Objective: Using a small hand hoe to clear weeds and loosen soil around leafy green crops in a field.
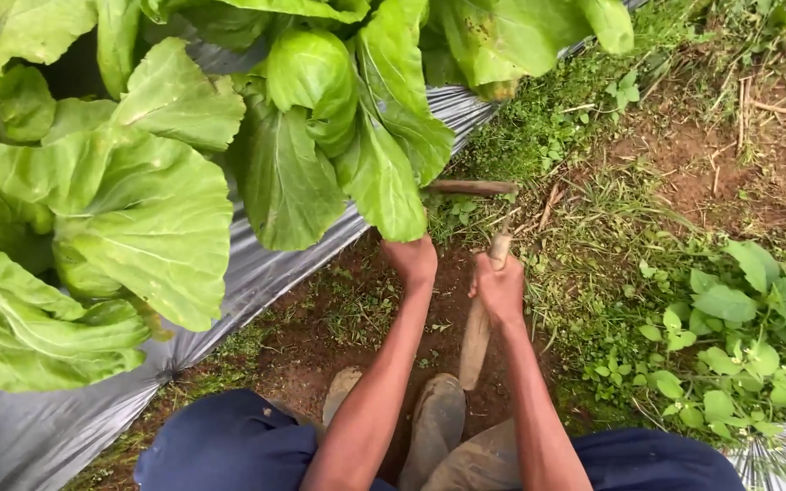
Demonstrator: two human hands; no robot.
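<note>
Right hand (499,289) wraps the wooden handle (477,341) (long axis toward the boots); left hand (411,261), fingers hidden, reaches under the cabbage leaf (382,177).

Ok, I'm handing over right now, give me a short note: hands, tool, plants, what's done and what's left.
Left hand: reaching under the leaves of the nearest cabbage plant, fingers hidden, so grip unclear.
Right hand: closed around the wooden handle of a hoe-like tool, its head at the bed's edge.
Plants stand in grey plastic mulch; boots on the soil path.
Done: path soil by the boots mostly bare.
Left: weeds on the right remain.
</note>
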